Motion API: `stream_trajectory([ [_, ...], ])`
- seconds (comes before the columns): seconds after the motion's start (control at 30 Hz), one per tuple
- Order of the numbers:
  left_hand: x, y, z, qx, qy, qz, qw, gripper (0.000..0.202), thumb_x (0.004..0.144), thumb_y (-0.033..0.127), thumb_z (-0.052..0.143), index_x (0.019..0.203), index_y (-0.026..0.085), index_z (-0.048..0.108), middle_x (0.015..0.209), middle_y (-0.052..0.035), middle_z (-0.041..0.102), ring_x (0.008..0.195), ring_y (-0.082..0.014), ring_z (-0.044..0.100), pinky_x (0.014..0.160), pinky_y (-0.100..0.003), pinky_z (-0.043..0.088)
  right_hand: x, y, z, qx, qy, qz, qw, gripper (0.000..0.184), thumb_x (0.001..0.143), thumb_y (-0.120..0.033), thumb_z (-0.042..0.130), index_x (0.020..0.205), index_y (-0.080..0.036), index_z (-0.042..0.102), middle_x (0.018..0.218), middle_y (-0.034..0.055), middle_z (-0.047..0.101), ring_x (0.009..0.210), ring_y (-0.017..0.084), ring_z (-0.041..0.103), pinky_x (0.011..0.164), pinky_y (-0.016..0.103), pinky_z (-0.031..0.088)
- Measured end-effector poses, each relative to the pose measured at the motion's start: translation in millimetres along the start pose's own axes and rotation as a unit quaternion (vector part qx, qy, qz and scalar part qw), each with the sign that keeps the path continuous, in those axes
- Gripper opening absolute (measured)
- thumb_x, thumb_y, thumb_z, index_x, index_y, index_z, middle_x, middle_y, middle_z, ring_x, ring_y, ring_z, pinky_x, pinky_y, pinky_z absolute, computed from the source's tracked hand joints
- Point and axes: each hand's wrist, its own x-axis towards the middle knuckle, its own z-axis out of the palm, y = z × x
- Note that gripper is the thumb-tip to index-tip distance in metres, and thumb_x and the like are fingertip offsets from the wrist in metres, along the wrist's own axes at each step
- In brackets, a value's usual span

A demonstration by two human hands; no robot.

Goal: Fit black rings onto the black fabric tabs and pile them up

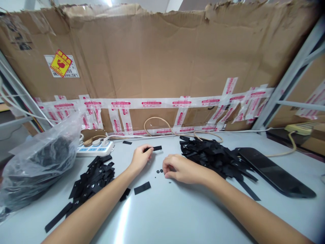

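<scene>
Between the thumb and fingers of my left hand is a short black strip, its free end pointing right with a tiny light spot near it. My right hand is just above the table with fingers curled and thumb close to the fingertips; whether anything small is pinched there is hidden. Beside its fingertips lie small black rings and tiny dark bits. A loose black strip rests on the table below my hands. Heaped black strips, some with shiny spots, lie left, and another black strip pile lies right.
A clear plastic bag of dark pieces stands at the left, next to a white power strip with plugs. A long black tray-like object lies at right. A taped cardboard sheet and cables line the table's back.
</scene>
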Motion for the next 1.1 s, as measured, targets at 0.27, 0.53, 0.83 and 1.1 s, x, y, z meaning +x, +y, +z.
stream_trajectory([
  [0.27,1,-2,1.0,-0.014,-0.009,0.005,1.0,0.018,0.068,0.03,0.054,0.072,0.014,0.06,0.047,0.0044,0.047,0.042,-0.009,0.041,0.044,-0.021,0.036,-1,3,0,-0.002,-0.011,-0.05,0.999,0.006,0.072,-0.012,0.054,0.073,-0.018,0.054,0.081,0.0037,0.057,0.081,0.016,0.05,0.072,0.027,0.039],
  [0.53,-3,7,1.7,-0.018,-0.025,-0.01,0.999,0.018,0.066,0.03,0.055,0.072,0.013,0.061,0.052,0.0033,0.049,0.046,-0.0087,0.043,0.045,-0.021,0.036,0,5,1,-0.001,0.034,-0.075,0.997,0.016,0.073,-0.003,0.044,0.07,-0.018,0.049,0.074,0.0015,0.052,0.072,0.013,0.048,0.066,0.025,0.038],
  [0.83,-1,6,1.6,-0.006,-0.077,0.019,0.997,0.019,0.069,0.031,0.058,0.075,0.014,0.062,0.064,0.0002,0.054,0.055,-0.0097,0.047,0.049,-0.021,0.038,14,29,-9,0.242,0.32,0.054,0.915,0.013,0.064,-0.027,0.065,0.064,-0.017,0.057,0.065,0.0015,0.06,0.062,0.014,0.054,0.063,0.028,0.042],
  [1.1,-9,14,6.1,-0.015,-0.186,0.071,0.98,0.019,0.072,0.033,0.059,0.073,0.015,0.062,0.068,-0.0003,0.057,0.058,-0.01,0.048,0.059,-0.024,0.042,17,36,-6,0.336,0.349,0.117,0.867,0.017,0.053,-0.029,0.072,0.061,-0.016,0.064,0.06,0.002,0.063,0.056,0.013,0.053,0.061,0.029,0.042],
])
